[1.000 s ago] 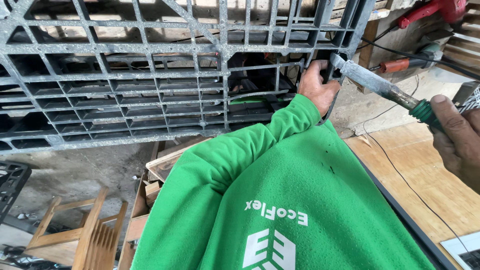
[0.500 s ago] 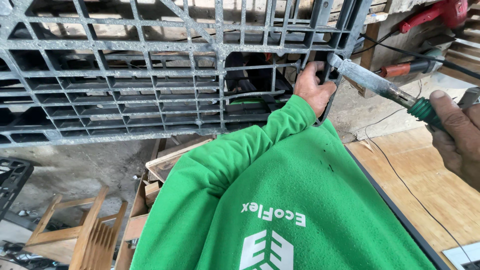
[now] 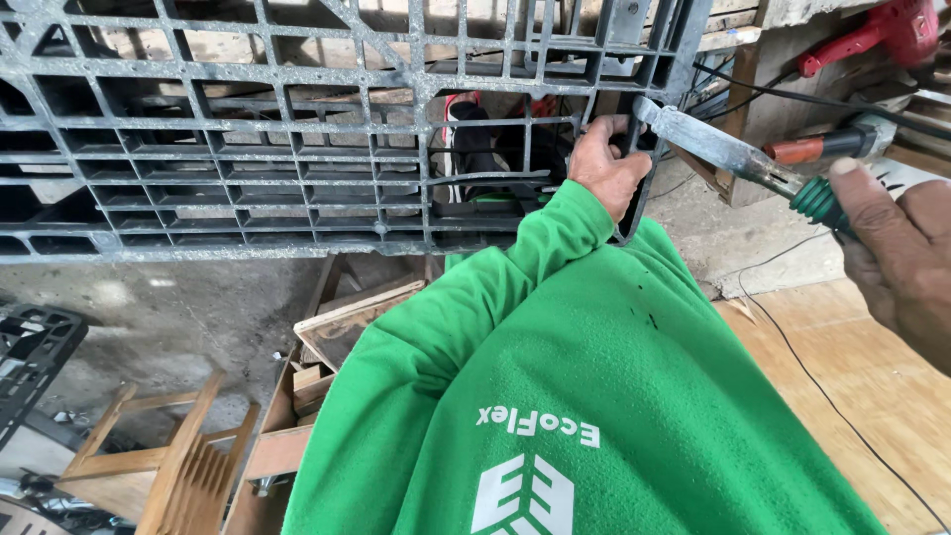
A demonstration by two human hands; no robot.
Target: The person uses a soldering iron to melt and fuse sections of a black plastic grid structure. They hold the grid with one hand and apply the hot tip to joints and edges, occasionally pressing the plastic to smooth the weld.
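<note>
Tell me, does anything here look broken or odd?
Yes. The grey plastic pallet has a bent, sagging rib near the left hand, beside the flat blade tool held by the right hand.

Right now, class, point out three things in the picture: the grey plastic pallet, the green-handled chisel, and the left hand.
grey plastic pallet [image 3: 248,149], head view, on a rib of its grid.
green-handled chisel [image 3: 708,139], head view, on the flat metal blade.
left hand [image 3: 606,168], head view, on the back of the hand gripping the pallet's edge.
</note>
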